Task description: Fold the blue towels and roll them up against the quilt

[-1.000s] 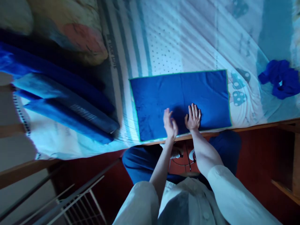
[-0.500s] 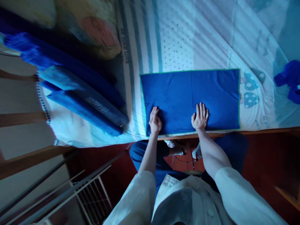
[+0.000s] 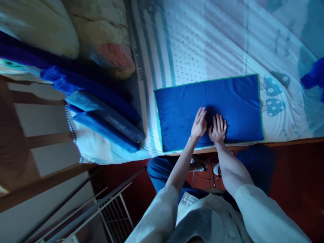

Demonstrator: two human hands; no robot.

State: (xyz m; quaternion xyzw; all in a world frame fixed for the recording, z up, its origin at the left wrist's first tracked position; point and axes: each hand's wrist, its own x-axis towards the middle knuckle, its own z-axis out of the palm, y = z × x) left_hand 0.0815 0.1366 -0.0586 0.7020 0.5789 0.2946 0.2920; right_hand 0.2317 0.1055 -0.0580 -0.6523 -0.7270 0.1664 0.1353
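A blue towel [image 3: 177, 118] with a thin green edge lies spread on the bed, its near side along the bed's front edge. My right hand [image 3: 218, 129] rests flat on it, fingers stretched and slightly spread, right of the towel's middle. Just to its left is my left hand [image 3: 199, 123], fingers extended over the towel near its centre; whether its palm touches the cloth cannot be made out. Neither hand holds anything.
Folded blue cloths [image 3: 111, 125] lie to the left, one lettered, beside a long dark blue bundle [image 3: 101, 91]. Behind are patterned pillows [image 3: 108, 44]. A crumpled blue cloth [image 3: 314, 76] sits far right on the patterned bedsheet [image 3: 189, 64]. A wire rack [image 3: 115, 209] stands below left.
My left hand has moved right across the towel, from near its left edge to beside my right hand. The right hand stays at about the same spot. The view has turned slightly.
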